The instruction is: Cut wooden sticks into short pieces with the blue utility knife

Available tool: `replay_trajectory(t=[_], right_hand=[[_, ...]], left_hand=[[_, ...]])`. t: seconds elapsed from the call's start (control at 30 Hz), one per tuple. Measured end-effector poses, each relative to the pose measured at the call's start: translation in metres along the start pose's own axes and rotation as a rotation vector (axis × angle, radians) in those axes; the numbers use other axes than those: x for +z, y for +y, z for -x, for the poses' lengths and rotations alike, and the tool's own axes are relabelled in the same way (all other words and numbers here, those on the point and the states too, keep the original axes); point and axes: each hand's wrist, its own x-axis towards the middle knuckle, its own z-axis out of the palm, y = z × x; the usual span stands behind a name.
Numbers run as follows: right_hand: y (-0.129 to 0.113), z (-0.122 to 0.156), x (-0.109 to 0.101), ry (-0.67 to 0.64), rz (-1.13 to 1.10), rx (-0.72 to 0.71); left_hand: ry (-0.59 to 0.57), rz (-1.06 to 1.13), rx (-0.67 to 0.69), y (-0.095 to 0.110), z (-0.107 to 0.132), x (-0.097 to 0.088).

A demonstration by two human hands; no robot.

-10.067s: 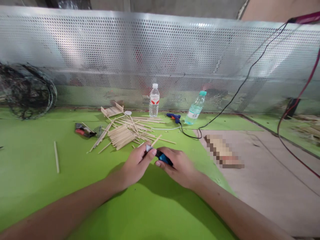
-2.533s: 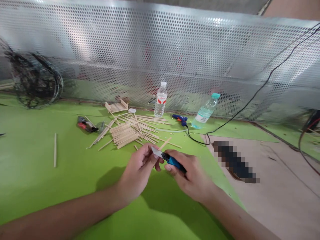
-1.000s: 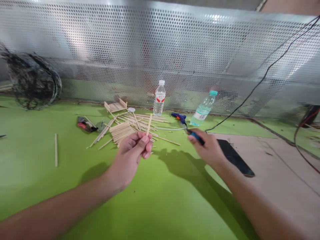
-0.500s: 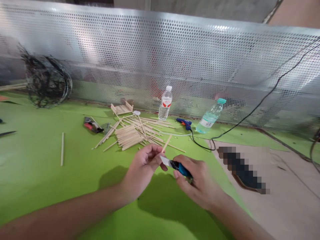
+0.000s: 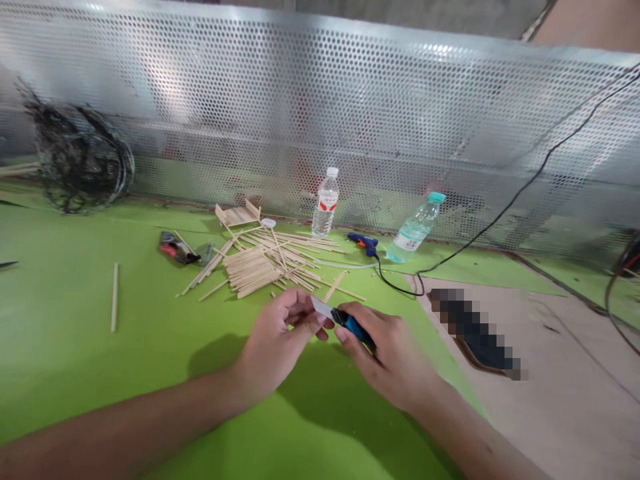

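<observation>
My left hand (image 5: pixel 280 333) is closed around a thin wooden stick (image 5: pixel 335 286), whose far end slants up and away past the fingers. In my right hand (image 5: pixel 383 347) is a blue and black utility knife (image 5: pixel 354 328), its blade (image 5: pixel 321 307) out and lying across the stick close to the left thumb. The blade and fingers hide the near part of the stick. Beyond both hands, a pile of wooden sticks (image 5: pixel 253 272) lies on the green surface, with a small stick-built piece (image 5: pixel 239 215) behind it.
Behind the pile stand a clear water bottle (image 5: pixel 325 205) and a green-capped bottle (image 5: pixel 416 229). A blue glue gun (image 5: pixel 364 244) trails a black cord. Pliers (image 5: pixel 176 249) and a single stick (image 5: pixel 115 297) lie left; a wire coil (image 5: pixel 83 157) rests against the perforated metal panel (image 5: pixel 240 100).
The knife blade has moved up and left across the stick, nearer the left fingers. The whole view has shifted slightly, so the background sits a little further left.
</observation>
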Motion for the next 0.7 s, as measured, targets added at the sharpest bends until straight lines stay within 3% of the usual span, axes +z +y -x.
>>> replay_trajectory(t=[0.4,0.57,0.7], right_hand=[[-0.0009,0.002,0.0009,-0.031,0.003,0.04],[-0.002,0.0025,0.0029,-0.027,0.028,0.031],[-0.0035,0.0027,0.0039,-0.027,0.03,0.035]], left_hand=[[0.008,-0.114,0.065,-0.0009,-0.001,-0.0002],[0.089,-0.187,0.09,-0.0016,-0.0047,-0.0034],[0.09,-0.161,0.092,0.0002,-0.0028,-0.0022]])
